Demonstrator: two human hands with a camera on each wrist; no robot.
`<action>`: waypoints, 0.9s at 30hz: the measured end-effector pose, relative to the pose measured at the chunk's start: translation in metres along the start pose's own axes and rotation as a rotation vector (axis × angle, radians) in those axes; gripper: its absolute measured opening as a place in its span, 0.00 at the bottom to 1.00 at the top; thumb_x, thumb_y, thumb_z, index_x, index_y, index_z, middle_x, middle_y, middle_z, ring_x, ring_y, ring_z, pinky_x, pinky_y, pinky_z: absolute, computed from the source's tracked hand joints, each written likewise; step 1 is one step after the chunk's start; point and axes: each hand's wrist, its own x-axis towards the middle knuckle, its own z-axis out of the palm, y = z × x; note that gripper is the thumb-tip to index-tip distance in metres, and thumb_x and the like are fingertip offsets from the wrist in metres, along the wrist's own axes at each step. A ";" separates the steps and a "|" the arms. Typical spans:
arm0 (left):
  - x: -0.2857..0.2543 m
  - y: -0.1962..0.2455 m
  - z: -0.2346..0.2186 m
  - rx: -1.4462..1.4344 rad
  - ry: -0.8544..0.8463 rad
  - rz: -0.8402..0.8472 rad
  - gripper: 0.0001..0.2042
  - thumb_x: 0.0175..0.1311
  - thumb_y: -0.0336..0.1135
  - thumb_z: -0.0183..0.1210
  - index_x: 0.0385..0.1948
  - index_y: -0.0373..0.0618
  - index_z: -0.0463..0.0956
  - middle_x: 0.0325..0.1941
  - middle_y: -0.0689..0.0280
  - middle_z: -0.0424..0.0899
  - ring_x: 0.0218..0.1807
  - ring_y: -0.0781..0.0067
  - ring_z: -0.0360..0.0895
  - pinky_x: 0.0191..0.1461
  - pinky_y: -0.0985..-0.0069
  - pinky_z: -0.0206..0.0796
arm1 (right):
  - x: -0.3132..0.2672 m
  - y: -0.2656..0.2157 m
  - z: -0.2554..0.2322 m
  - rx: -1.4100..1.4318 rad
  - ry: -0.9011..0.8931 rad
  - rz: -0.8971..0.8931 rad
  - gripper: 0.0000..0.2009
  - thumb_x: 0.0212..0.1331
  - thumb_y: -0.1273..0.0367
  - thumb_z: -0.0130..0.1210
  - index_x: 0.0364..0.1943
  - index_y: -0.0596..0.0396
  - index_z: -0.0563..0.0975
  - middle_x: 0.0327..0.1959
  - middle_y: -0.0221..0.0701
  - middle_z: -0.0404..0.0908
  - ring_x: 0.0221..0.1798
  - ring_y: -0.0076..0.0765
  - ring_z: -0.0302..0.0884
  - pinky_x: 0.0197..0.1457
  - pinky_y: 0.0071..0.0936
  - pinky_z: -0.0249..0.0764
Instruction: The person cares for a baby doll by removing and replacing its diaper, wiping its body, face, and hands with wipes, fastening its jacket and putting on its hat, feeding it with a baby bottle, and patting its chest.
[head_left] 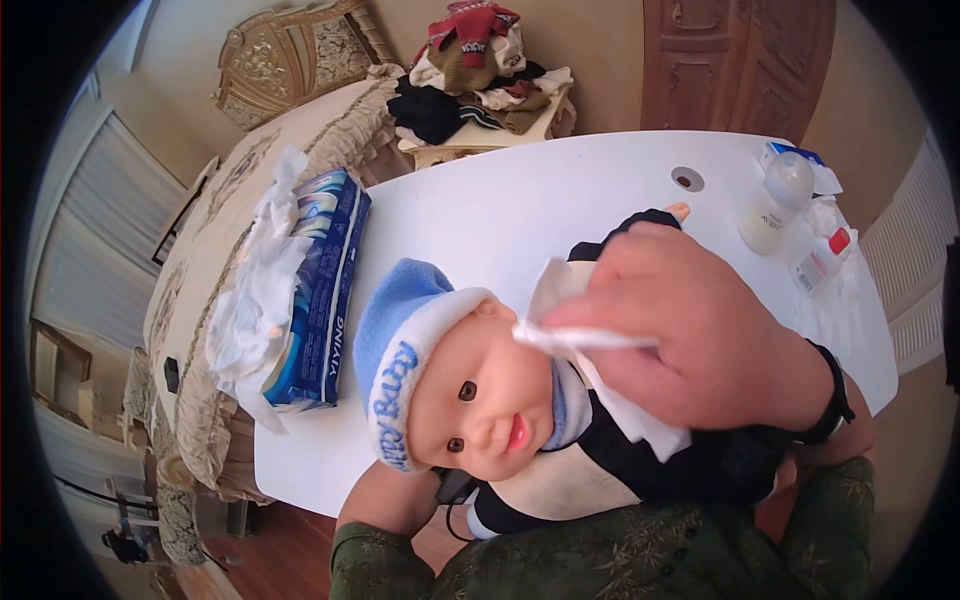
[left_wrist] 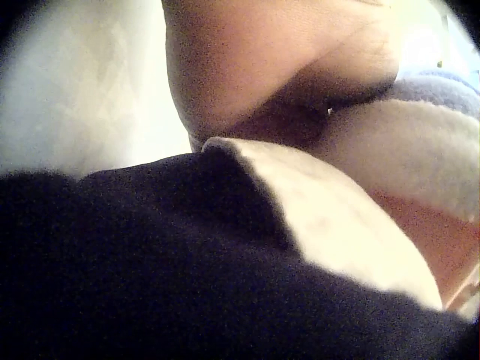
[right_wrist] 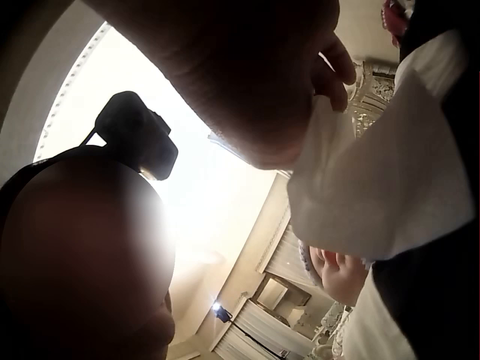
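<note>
A baby doll in a blue-and-white knit hat and a black-and-cream outfit lies across the person's front, its face turned up. The right hand pinches a white tissue over the doll's neck and chest, one tissue edge right at the cheek below the ear. The right fingers are blurred. From below, the left forearm reaches in under the doll's head. Close to the outfit and the hat's fluffy brim, part of the left hand shows in the left wrist view; its fingers are hidden.
On the white table, a blue tissue pack with crumpled tissues stands at left. A baby bottle and a small red-capped bottle stand at right. Behind are a bed and piled clothes.
</note>
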 end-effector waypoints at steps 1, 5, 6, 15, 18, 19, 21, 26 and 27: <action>-0.002 0.004 0.006 -0.070 0.134 -0.108 0.31 0.60 0.28 0.61 0.65 0.38 0.58 0.63 0.57 0.68 0.63 0.66 0.68 0.69 0.71 0.60 | 0.005 0.002 0.002 0.030 0.016 0.071 0.10 0.50 0.75 0.55 0.37 0.52 0.81 0.28 0.32 0.73 0.35 0.40 0.71 0.41 0.35 0.66; 0.007 -0.008 -0.009 -0.175 0.156 -0.276 0.30 0.64 0.28 0.58 0.67 0.38 0.56 0.67 0.55 0.64 0.66 0.66 0.67 0.70 0.70 0.59 | 0.024 0.007 0.021 0.019 -0.132 0.172 0.10 0.54 0.73 0.52 0.39 0.57 0.80 0.31 0.37 0.75 0.39 0.45 0.73 0.43 0.37 0.69; 0.010 -0.014 -0.016 -0.186 0.080 -0.342 0.30 0.64 0.28 0.58 0.67 0.38 0.56 0.68 0.55 0.64 0.66 0.66 0.66 0.70 0.70 0.59 | 0.028 0.008 0.023 0.004 -0.160 0.140 0.10 0.55 0.72 0.51 0.40 0.57 0.80 0.31 0.37 0.76 0.40 0.45 0.73 0.44 0.37 0.70; 0.016 0.014 0.000 0.064 0.003 -0.154 0.30 0.62 0.32 0.59 0.66 0.40 0.58 0.66 0.57 0.66 0.67 0.66 0.64 0.72 0.70 0.53 | 0.039 -0.016 0.027 0.028 -0.099 -0.032 0.12 0.51 0.73 0.54 0.41 0.57 0.79 0.31 0.37 0.74 0.38 0.45 0.72 0.43 0.37 0.69; 0.014 0.016 -0.004 0.339 -0.017 -0.058 0.31 0.60 0.34 0.61 0.66 0.42 0.58 0.65 0.59 0.67 0.67 0.66 0.64 0.72 0.69 0.52 | 0.036 -0.027 0.031 0.016 -0.039 -0.104 0.13 0.48 0.73 0.57 0.41 0.56 0.79 0.30 0.34 0.73 0.36 0.42 0.71 0.40 0.35 0.68; 0.012 0.011 -0.009 0.379 -0.020 -0.028 0.31 0.60 0.34 0.61 0.66 0.42 0.58 0.65 0.59 0.67 0.66 0.66 0.65 0.72 0.70 0.52 | 0.034 -0.031 0.033 0.007 -0.022 -0.123 0.14 0.46 0.72 0.58 0.40 0.56 0.79 0.30 0.32 0.73 0.34 0.40 0.71 0.38 0.34 0.68; 0.010 -0.002 -0.021 0.458 -0.023 0.031 0.32 0.59 0.34 0.61 0.65 0.42 0.58 0.65 0.59 0.68 0.66 0.66 0.65 0.71 0.70 0.53 | 0.033 -0.039 0.038 -0.040 -0.006 -0.158 0.14 0.45 0.71 0.59 0.40 0.56 0.79 0.30 0.31 0.72 0.34 0.38 0.71 0.38 0.33 0.67; 0.007 -0.015 -0.032 0.614 -0.024 0.158 0.32 0.59 0.35 0.62 0.65 0.43 0.59 0.64 0.60 0.68 0.64 0.66 0.67 0.70 0.71 0.54 | 0.025 -0.052 0.051 -0.234 0.046 -0.253 0.14 0.44 0.69 0.58 0.38 0.55 0.79 0.31 0.27 0.71 0.34 0.32 0.69 0.38 0.31 0.66; 0.012 -0.007 -0.025 0.664 0.018 0.143 0.32 0.59 0.35 0.62 0.65 0.42 0.59 0.63 0.59 0.69 0.63 0.66 0.67 0.70 0.72 0.55 | 0.024 -0.054 0.052 -0.260 0.021 -0.262 0.13 0.44 0.69 0.57 0.37 0.56 0.79 0.31 0.27 0.71 0.34 0.32 0.69 0.40 0.30 0.66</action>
